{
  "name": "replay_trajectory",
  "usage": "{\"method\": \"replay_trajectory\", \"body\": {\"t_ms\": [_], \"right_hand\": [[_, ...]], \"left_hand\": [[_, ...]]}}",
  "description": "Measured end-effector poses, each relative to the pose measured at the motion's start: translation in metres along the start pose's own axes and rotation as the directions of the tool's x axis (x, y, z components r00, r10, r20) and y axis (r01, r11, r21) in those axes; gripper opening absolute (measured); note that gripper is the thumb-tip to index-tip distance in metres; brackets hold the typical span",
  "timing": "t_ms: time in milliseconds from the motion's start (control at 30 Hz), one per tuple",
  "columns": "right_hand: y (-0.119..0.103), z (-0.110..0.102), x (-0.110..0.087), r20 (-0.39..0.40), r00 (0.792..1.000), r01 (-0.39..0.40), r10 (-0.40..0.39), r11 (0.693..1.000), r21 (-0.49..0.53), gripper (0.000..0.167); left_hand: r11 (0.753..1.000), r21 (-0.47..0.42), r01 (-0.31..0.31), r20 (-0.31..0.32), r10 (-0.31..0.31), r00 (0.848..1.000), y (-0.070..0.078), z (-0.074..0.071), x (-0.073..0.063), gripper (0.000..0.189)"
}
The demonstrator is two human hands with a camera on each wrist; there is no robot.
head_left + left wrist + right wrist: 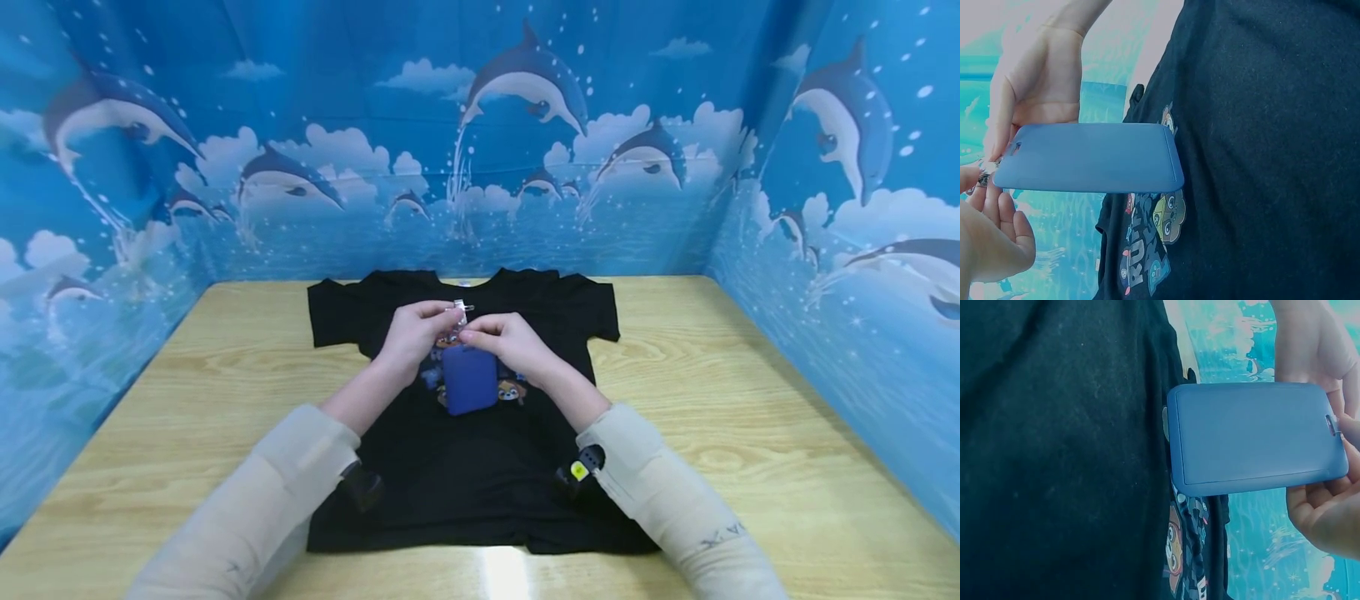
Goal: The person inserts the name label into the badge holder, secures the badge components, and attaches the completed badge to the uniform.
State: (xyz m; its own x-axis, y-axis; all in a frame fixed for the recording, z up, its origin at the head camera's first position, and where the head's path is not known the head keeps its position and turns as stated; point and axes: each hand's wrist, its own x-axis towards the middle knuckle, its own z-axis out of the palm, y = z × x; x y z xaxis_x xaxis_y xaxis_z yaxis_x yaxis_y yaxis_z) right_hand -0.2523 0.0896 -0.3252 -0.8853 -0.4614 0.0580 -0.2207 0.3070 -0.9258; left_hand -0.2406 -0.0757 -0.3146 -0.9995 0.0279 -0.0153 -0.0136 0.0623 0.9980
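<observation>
Over a black T-shirt (450,483) hangs a blue badge holder (470,382), its flat face toward me and its slotted end at the top. My left hand (411,333) pinches a small silver metal clip (462,307) above the holder. My right hand (513,340) pinches at the holder's slotted top end, just below the clip. In the right wrist view, a thin metal piece passes through the slot of the badge holder (1254,437). Fingers partly hide the join between clip and holder.
The T-shirt lies spread on a wooden table (712,400), collar at the far side, with a cartoon print (512,390) on its chest. Blue dolphin-patterned curtains (360,100) enclose the back and both sides. Each wrist wears a dark camera.
</observation>
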Motion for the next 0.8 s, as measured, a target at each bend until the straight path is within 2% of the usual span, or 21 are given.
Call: {"method": "replay_trajectory", "body": {"t_ms": [300, 800], "right_hand": [[-0.0027, 0.0003, -0.0015, -0.037, 0.999, 0.004, -0.004, 1.000, -0.009, 0.025], [-0.0013, 0.0014, -0.0028, -0.059, 0.996, 0.063, -0.063, 0.998, 0.002, 0.023]], "left_hand": [[0.998, 0.054, 0.012, 0.013, -0.012, 1.000, 0.0013, -0.0001, 0.0000, 0.031], [0.998, 0.067, 0.017, 0.021, -0.019, 1.000, 0.0030, 0.0009, -0.0003, 0.029]]}}
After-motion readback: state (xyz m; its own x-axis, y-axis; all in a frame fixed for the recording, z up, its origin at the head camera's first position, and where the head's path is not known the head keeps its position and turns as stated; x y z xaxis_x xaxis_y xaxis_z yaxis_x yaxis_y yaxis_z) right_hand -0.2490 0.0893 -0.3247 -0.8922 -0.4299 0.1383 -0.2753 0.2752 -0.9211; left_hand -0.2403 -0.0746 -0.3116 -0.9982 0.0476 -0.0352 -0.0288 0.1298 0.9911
